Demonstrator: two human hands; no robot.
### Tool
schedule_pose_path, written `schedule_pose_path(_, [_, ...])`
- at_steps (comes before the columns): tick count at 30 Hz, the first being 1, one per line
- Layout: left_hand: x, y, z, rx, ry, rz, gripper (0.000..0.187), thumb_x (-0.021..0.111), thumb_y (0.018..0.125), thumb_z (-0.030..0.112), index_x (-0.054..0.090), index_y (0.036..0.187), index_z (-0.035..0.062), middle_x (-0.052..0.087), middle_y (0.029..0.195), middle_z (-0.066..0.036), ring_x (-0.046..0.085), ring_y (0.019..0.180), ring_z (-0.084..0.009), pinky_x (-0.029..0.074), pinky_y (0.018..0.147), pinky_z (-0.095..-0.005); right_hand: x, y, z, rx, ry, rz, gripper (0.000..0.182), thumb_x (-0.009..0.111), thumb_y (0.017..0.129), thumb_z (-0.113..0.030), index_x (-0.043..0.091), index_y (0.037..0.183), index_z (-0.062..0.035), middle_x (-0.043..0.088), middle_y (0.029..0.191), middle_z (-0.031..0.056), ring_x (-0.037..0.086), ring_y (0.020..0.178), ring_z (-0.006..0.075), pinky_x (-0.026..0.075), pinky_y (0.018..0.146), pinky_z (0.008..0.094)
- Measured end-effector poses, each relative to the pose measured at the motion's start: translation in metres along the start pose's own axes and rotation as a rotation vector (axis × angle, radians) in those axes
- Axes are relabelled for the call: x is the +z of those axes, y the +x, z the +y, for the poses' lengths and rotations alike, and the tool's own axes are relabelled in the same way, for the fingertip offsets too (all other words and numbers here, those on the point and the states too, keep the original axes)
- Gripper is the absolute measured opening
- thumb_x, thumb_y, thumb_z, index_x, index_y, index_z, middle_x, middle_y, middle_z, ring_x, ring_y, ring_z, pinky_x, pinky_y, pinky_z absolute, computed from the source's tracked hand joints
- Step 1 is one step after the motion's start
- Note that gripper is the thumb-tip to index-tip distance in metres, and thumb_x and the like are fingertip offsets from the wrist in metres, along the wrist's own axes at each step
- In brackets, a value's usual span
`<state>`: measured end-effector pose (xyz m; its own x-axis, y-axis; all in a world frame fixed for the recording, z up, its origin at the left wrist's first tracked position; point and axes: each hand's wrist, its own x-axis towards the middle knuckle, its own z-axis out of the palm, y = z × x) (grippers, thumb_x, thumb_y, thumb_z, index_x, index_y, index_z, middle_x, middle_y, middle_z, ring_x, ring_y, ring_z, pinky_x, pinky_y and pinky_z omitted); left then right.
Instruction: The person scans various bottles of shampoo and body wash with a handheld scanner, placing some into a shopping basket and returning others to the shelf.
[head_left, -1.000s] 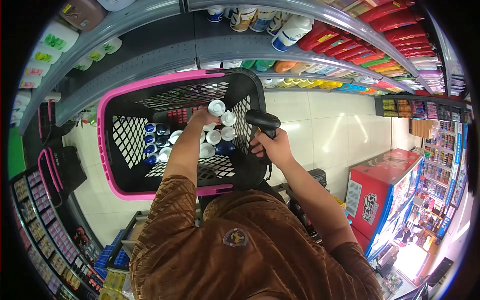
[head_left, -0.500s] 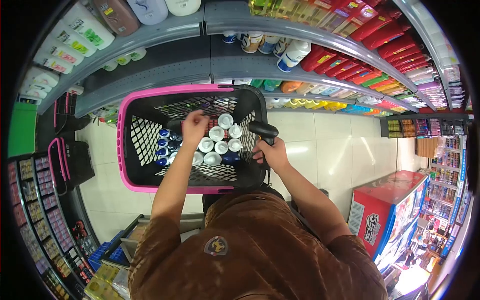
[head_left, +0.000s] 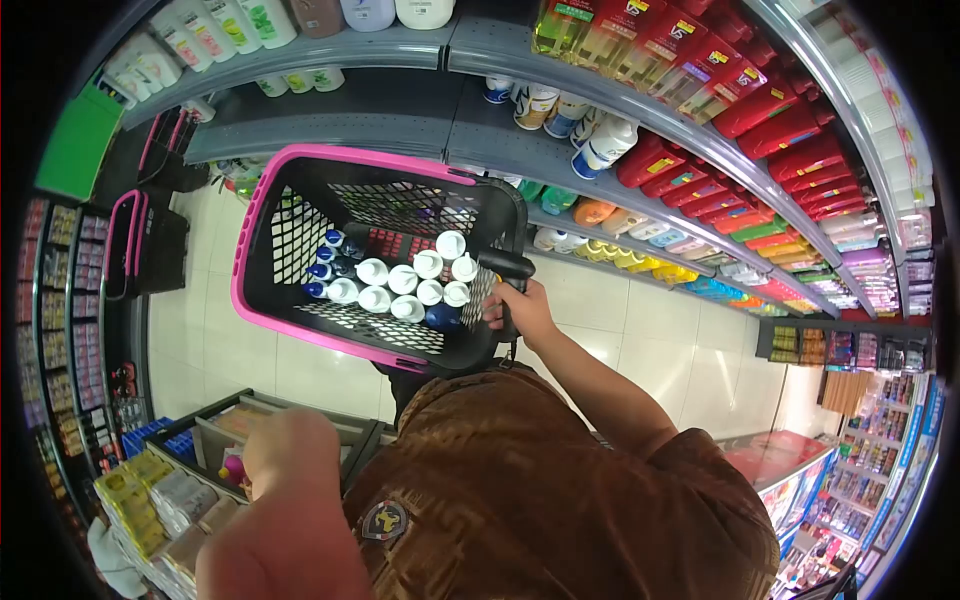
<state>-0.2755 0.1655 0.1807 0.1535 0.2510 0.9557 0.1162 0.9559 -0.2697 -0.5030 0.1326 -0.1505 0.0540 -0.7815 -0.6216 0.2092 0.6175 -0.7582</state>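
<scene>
A black shopping basket with a pink rim (head_left: pixel 375 158) is in front of me, slightly tilted. Inside stand several bottles with white pump tops (head_left: pixel 403 279). Several blue-topped bottles (head_left: pixel 318 271) line their left side. At the basket's right end, my right hand (head_left: pixel 524 310) is closed around the grip of a black handheld barcode scanner (head_left: pixel 507 264). My left hand (head_left: pixel 290 445) is raised close to the camera at the lower left, away from the basket; it is blurred and its fingers are hidden.
A grey shelf (head_left: pixel 320 135) with bottles runs behind the basket. Red bottles (head_left: pixel 690 185) fill its right part. More black baskets (head_left: pixel 160 250) stand at the left. A bin of packaged goods (head_left: pixel 150 500) is at lower left, a red freezer (head_left: pixel 775 455) at lower right.
My left hand has moved out of the basket, back and down-left toward the camera. The basket appears turned a little in view; my right hand still holds the barcode scanner.
</scene>
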Motion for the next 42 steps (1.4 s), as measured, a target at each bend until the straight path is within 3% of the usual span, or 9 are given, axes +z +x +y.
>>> schedule_pose_path(12, [0.047,-0.005,0.0,0.108,0.44,-0.126,0.023,0.058,0.096,0.012,0.058,0.118,0.006,0.059,0.114,0.003,0.062,0.094,-0.0059,0.05,0.082,-0.0236,-0.007,0.002,0.004,-0.021,-0.006,-0.096,0.029,0.067,0.094,-0.023,0.059,0.111,-0.0002,0.071,0.089,0.0133,0.071,0.07,0.0207,0.058,0.06,0.0314])
schedule_pose_path(16, [0.041,-0.013,0.018,-0.007,0.142,-0.184,0.029,0.057,0.094,0.006,0.056,0.123,0.0066,0.059,0.122,-0.003,0.062,0.103,-0.0127,0.051,0.086,-0.0291,-0.008,0.003,0.002,-0.005,-0.014,-0.117,0.034,0.067,0.093,-0.021,0.057,0.116,0.0022,0.069,0.09,0.0141,0.072,0.069,0.0216,0.057,0.058,0.0308])
schedule_pose_path(21, [0.005,-0.078,0.066,-0.599,0.185,-0.082,0.03,0.062,0.089,0.007,0.057,0.119,0.0059,0.058,0.117,-0.012,0.06,0.102,-0.0242,0.05,0.088,-0.0357,-0.013,-0.01,-0.022,0.006,-0.091,-0.238,0.033,0.068,0.095,-0.027,0.06,0.117,-0.0027,0.069,0.102,0.0106,0.068,0.083,0.018,0.055,0.066,0.0297])
schedule_pose_path(24, [0.026,-0.135,0.013,-0.915,0.21,-0.019,0.03,0.065,0.086,0.007,0.057,0.116,0.0054,0.058,0.114,-0.017,0.059,0.101,-0.0311,0.049,0.09,-0.0396,-0.011,-0.027,-0.046,-0.066,-0.037,-0.296,0.041,0.068,0.096,-0.034,0.059,0.124,-0.005,0.066,0.111,0.0066,0.063,0.096,0.0142,0.051,0.075,0.0291])
schedule_pose_path(26, [0.032,-0.203,0.024,-1.588,0.315,-0.041,0.048,0.065,0.09,0.003,0.046,0.135,0.0011,0.052,0.12,-0.011,0.052,0.114,-0.023,0.041,0.103,-0.0366,-0.005,-0.048,-0.065,-0.078,0.098,-0.349,0.05,0.059,0.102,-0.046,0.055,0.134,-0.0074,0.062,0.123,0.0029,0.055,0.114,0.0127,0.045,0.094,0.0318])
schedule_pose_path(29, [0.048,-0.253,0.041,-2.104,-0.062,0.233,0.063,0.07,0.095,0.014,0.035,0.147,0.0015,0.047,0.141,-0.011,0.05,0.122,-0.0197,0.043,0.104,-0.0347,0.005,-0.053,-0.07,-0.176,0.181,-0.493,0.059,0.051,0.105,-0.048,0.047,0.146,-0.0057,0.057,0.137,0.0068,0.051,0.128,0.0177,0.039,0.108,0.0338])
schedule_pose_path(35, [0.056,-0.252,0.026,-2.253,-0.187,0.763,0.03,0.067,0.1,0.025,0.062,0.12,0.0035,0.066,0.11,-0.005,0.064,0.1,-0.0161,0.052,0.087,-0.032,0.013,-0.074,-0.083,-0.313,-0.248,-0.538,0.069,0.045,0.107,-0.048,0.035,0.154,0.0014,0.043,0.155,0.0156,0.041,0.144,0.0266,0.031,0.118,0.0359])
schedule_pose_path(39, [0.046,-0.244,0.025,-2.092,-0.188,0.601,0.032,0.059,0.104,0.029,0.059,0.124,0.0039,0.064,0.101,-0.005,0.065,0.089,-0.0139,0.057,0.068,-0.0308,0.007,-0.124,-0.14,-0.926,-0.588,-0.319,0.06,0.05,0.105,-0.04,0.051,0.139,0.0096,0.047,0.149,0.0247,0.045,0.141,0.0316,0.033,0.117,0.0432])
schedule_pose_path(42, [0.015,-0.25,0.024,-2.094,0.015,0.582,0.022,0.067,0.099,0.023,0.063,0.112,0.0059,0.066,0.09,-0.005,0.064,0.072,-0.0138,0.054,0.064,-0.03,0.008,-0.166,-0.183,-1.27,-0.091,-0.516,0.059,0.051,0.103,-0.045,0.058,0.132,0.0049,0.051,0.142,0.0276,0.053,0.13,0.0384,0.04,0.111,0.0473])
